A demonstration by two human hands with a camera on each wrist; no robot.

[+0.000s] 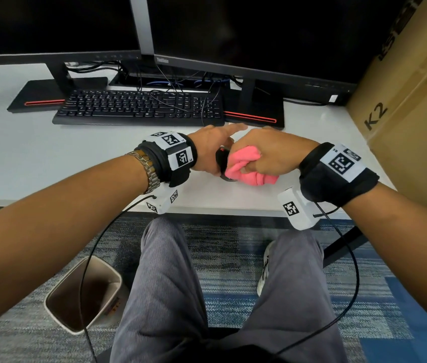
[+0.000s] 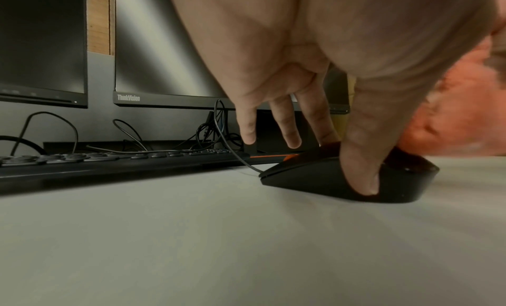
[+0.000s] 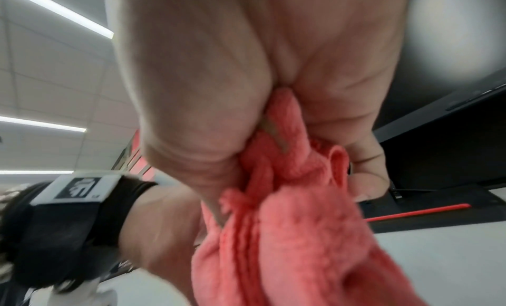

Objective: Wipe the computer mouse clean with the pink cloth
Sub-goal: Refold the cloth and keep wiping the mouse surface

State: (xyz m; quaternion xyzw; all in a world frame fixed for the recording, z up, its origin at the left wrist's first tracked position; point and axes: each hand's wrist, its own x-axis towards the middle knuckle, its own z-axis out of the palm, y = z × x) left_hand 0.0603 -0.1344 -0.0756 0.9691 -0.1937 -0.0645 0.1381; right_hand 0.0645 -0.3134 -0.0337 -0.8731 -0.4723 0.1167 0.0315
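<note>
Table (image 1: 37,153): your mouse (image 2: 328,176) sits before the keyboard (image 1: 139,107)
Left hand (image 1: 211,150): pinches mouse sides
Right hand (image 1: 272,155): clutches pink cloth (image 1: 243,166) against mouse

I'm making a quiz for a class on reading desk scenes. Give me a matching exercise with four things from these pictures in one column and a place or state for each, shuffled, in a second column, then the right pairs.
Things:
1. computer mouse
2. pink cloth
3. keyboard
4. waste bin

Places or states:
A. on the floor, left of the person's legs
B. bunched up in the right hand
C. on the desk in front of the monitors
D. steadied on the desk by the left hand, thumb against its side

Pairs: 1-D, 2-B, 3-C, 4-A
</note>
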